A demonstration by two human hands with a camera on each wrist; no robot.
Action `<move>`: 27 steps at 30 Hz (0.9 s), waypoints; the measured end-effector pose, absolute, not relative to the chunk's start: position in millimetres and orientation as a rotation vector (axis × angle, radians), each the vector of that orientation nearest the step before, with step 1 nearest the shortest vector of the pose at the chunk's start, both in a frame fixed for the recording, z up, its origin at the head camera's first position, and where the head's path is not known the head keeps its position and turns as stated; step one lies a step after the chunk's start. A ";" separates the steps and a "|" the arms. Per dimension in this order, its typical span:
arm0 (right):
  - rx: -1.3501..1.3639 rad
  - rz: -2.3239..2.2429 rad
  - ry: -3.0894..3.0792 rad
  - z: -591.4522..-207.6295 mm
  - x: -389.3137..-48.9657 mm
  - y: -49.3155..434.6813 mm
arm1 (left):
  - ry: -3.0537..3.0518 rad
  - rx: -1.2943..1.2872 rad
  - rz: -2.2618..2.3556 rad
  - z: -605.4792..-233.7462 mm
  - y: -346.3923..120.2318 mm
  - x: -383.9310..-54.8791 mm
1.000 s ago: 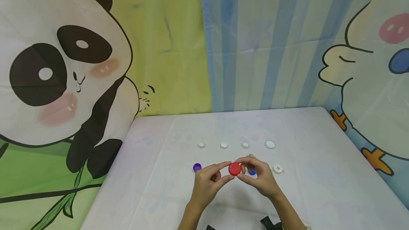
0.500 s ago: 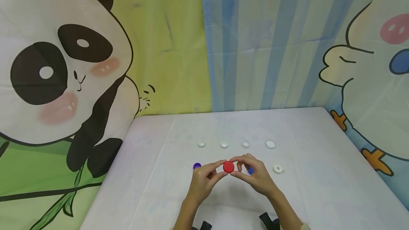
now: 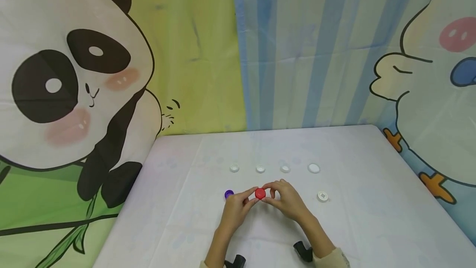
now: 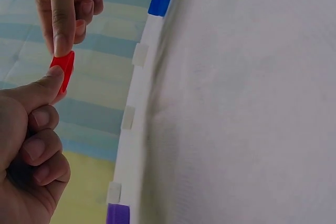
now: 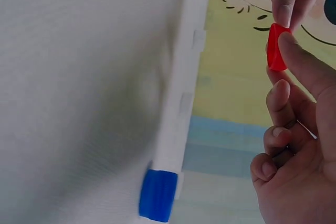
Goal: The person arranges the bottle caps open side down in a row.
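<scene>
While the left hand (image 3: 234, 210) pinches one edge of a red cap (image 3: 260, 193), the right hand (image 3: 289, 202) pinches the opposite edge, holding it between them above the table (image 3: 186, 202). A purple cap (image 3: 228, 194) sits just beyond the left hand, a round white piece (image 3: 322, 196) right of the right hand, and four pale discs (image 3: 260, 169) farther beyond both.

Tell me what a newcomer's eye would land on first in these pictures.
Probably the huge black-and-white cartoon panda on the printed fabric backdrop, filling much of the head view's left side. Next, likely, the bright red round cap, pinched between the person's left grip and right grip above the white cloth-covered table. Farther back lie four small, round, whitish discs in a row.
</scene>
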State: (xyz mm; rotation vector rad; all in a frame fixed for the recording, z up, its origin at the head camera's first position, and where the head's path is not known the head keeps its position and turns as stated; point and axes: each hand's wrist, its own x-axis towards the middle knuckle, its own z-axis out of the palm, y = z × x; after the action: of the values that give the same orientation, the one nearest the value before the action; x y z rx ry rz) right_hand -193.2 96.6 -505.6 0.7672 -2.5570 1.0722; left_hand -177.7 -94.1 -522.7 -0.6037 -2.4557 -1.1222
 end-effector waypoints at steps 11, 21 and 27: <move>0.760 0.918 -2.614 -525.2 -202.0 94.2 | -2.653 -0.472 -0.921 -544.9 -88.2 -183.6; 0.759 0.752 -2.679 -536.2 -206.4 93.6 | -2.732 -0.453 -0.750 -551.5 -84.1 -182.9; 0.776 0.728 -2.728 -538.2 -205.4 93.1 | -2.780 -0.444 -0.736 -553.6 -84.6 -181.9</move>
State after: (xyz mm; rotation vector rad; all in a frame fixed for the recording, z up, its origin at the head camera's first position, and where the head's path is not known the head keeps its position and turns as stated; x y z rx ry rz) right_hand -205.4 93.1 -538.2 0.7756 -2.7278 0.7276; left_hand -181.9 -84.6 -553.6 -0.4439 -2.7799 -0.7359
